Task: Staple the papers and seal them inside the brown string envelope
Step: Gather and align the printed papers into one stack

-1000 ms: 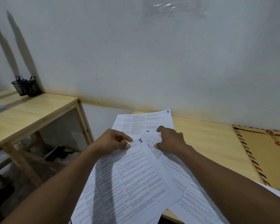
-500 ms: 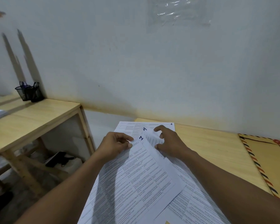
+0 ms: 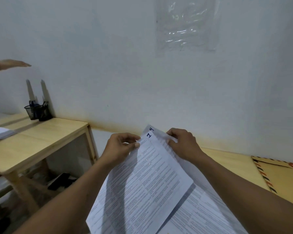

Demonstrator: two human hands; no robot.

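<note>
Several printed white papers [image 3: 152,179] are lifted off the wooden table [image 3: 227,164], their top corners fanned, with handwritten numbers 1 and 4 showing. My left hand [image 3: 120,147] pinches the top left edge of the front sheet. My right hand [image 3: 183,146] grips the top right edge of the sheets behind it. The brown string envelope [image 3: 281,181], with a striped border and a red string button, lies flat on the table at the far right, partly out of frame. No stapler is visible.
A second wooden desk [image 3: 34,142] stands at the left with a black mesh pen holder [image 3: 38,112] and a small white paper stack [image 3: 0,133]. Another person's hand [image 3: 8,65] reaches in at the upper left. A dark object [image 3: 61,181] lies on the floor under that desk.
Both hands have raised the papers off the table toward the wall and drawn their top corners together. The view has tilted up, and another person's hand has entered at the left.
</note>
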